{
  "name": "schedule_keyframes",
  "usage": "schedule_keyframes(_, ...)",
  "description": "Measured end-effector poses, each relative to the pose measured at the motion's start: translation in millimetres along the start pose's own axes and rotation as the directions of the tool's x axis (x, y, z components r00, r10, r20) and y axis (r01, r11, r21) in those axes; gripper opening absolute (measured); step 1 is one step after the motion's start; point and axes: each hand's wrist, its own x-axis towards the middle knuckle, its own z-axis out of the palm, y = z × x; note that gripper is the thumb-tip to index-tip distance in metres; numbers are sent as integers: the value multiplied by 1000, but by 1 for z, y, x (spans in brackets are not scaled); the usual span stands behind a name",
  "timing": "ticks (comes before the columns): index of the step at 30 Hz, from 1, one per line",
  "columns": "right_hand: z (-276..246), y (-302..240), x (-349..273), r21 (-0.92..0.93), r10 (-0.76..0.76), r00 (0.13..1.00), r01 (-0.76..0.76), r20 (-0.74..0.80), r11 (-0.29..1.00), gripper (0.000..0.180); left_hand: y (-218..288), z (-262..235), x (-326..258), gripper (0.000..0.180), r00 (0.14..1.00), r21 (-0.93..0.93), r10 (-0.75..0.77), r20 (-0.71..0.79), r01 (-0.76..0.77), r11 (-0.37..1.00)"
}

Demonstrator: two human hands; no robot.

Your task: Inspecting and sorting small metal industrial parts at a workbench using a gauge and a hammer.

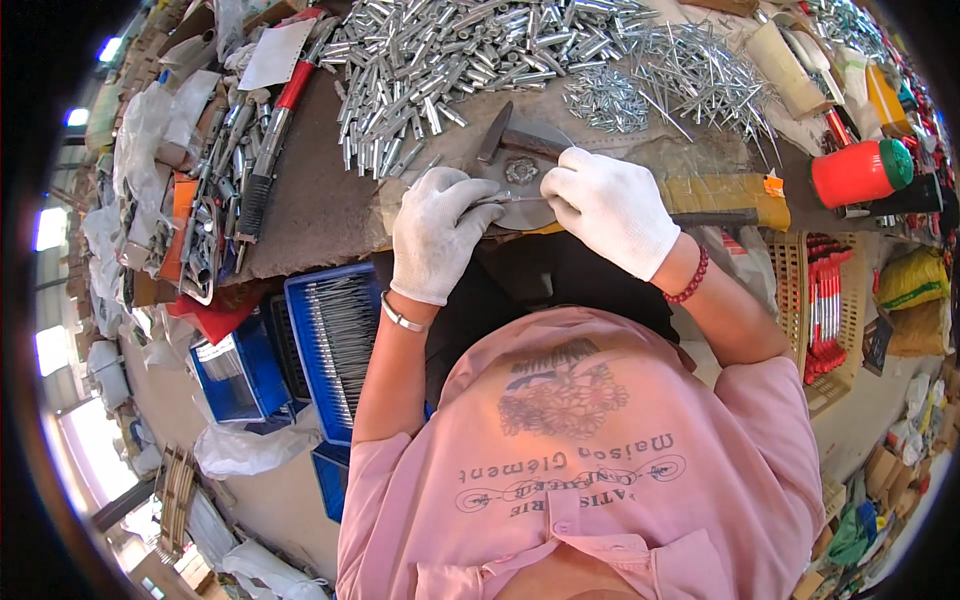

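Note:
My left hand [437,232], in a white glove, is closed, with thumb and forefinger pinching a small silvery metal tube [503,196]. My right hand [612,208], gloved too, is closed at the other end of a thin metal rod [528,199] that runs between both hands. Whether the rod enters the tube is too small to tell. Just beyond my fingers lies a hammer [496,132], its handle running toward my right hand. Beside it a small round, flower-like metal piece [520,171] rests on the bench.
A heap of metal tubes [450,70] covers the back of the bench, with thin metal rods [700,75] and small pins [607,98] to its right. Tools [270,150] crowd the left; a red jar [850,174] stands right. Below are a blue crate [290,300] and a basket [848,300].

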Motion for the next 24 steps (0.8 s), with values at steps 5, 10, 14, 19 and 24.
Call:
schedule_keyframes(5, 2, 3, 1, -10, 17, 1000, -17, -7, 1000, 4, 1, 3, 2, 15, 1000, -10, -8, -14, 8, 1000)
schedule_keyframes(10, 2, 6, 3, 5, -17, 1000, 17, 20, 1000, 2, -3, 4, -3, 13, 1000, -27, 1, 17, -1, 1000)
schedule_keyframes(14, 2, 10, 6, 37, -47, 999, 46, 23, 998, 2, -3, 6, -6, 13, 1000, -44, -1, -1, 1, 999)
schedule_keyframes(19, 11, 13, 6, 141, -35, 999, 34, -1, 989, 3, -1, 7, -4, 14, 999, -46, 50, 14, -49, 998)
schedule_keyframes(24, -4, 3, -4, 169, 53, 993, -34, -109, 985, 12, 0, 6, -6, 15, 999, -35, 45, 10, -45, 998)
